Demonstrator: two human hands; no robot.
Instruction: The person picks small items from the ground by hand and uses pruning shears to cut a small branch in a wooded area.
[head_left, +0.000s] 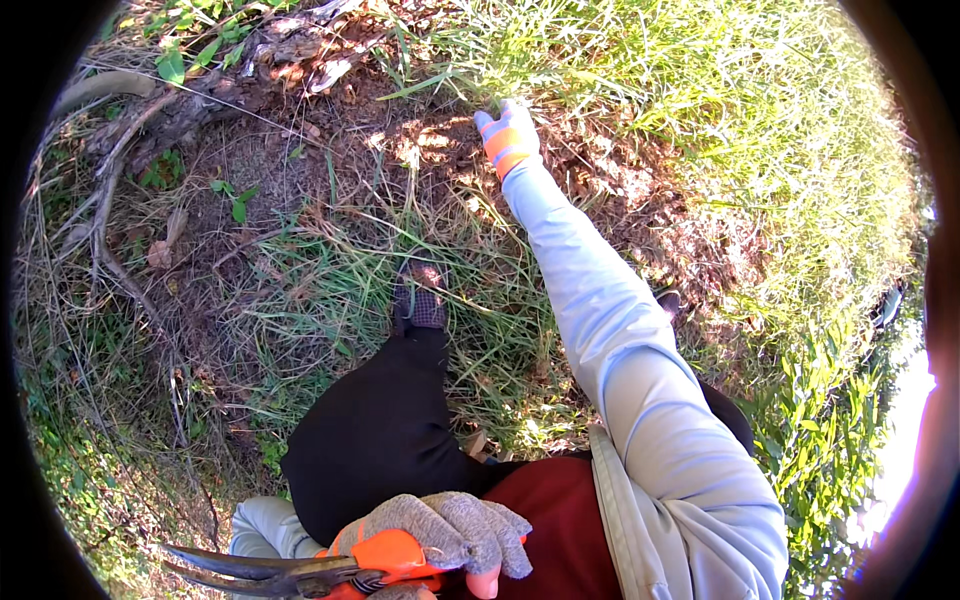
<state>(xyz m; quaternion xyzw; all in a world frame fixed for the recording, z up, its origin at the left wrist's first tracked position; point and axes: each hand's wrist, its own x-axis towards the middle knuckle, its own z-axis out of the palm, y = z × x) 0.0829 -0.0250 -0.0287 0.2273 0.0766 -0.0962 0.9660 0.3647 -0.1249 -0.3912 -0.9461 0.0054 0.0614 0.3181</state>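
Note:
My right hand (511, 137), in a grey and orange work glove, reaches far forward to the edge of the tall grass (570, 52). Its thumb points away to the left; its other fingertips blend into bright blades, so its hold on them cannot be told. Close to my body at the bottom, my left hand (442, 536), gloved alike, is closed around the orange handles of pruning shears (315, 574). Their curved metal blades point left and are slightly apart. A bare fingertip shows from the glove.
Bare soil with dry stalks lies ahead. A weathered log (195, 112) and a bent dry branch (109, 217) lie at the upper left. My shoe (422, 296) stands among grass, with a second shoe (669, 301) partly behind my right arm. Leafy plants (817, 420) grow at the right.

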